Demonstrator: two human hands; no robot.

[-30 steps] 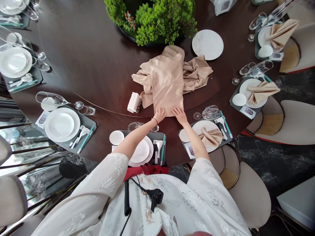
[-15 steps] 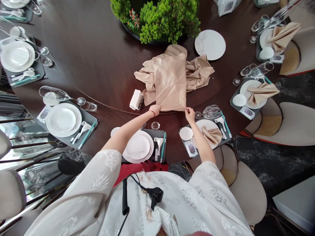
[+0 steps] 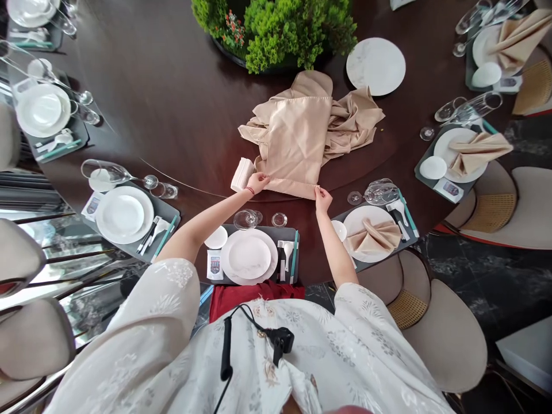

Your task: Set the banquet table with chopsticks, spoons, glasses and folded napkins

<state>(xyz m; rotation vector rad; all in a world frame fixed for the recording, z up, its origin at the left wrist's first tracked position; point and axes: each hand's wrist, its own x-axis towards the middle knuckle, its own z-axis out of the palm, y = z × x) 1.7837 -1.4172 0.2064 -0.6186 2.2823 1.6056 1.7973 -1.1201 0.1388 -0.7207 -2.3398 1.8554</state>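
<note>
A beige satin napkin (image 3: 297,138) lies flat on the dark round table (image 3: 172,103), on top of a heap of more beige napkins (image 3: 353,118). Its near edge is folded up into a narrow band. My left hand (image 3: 257,181) pinches the left end of that band, close to a white paper stack (image 3: 242,174). My right hand (image 3: 322,199) pinches the right end. Straight below my hands sits a place setting with a white plate (image 3: 249,256), a small dish and cutlery on a grey mat.
A green plant centrepiece (image 3: 276,29) stands beyond the napkins, with a white plate (image 3: 375,65) to its right. Settings with folded napkins (image 3: 374,237) line the right rim, plain plates (image 3: 123,214) the left. Glasses (image 3: 245,218) stand near my arms. Beige chairs (image 3: 435,333) ring the table.
My hands went from pressing flat on the napkin's near edge to pinching its two corners, and a narrow fold now runs along that edge. The camera shifted slightly.
</note>
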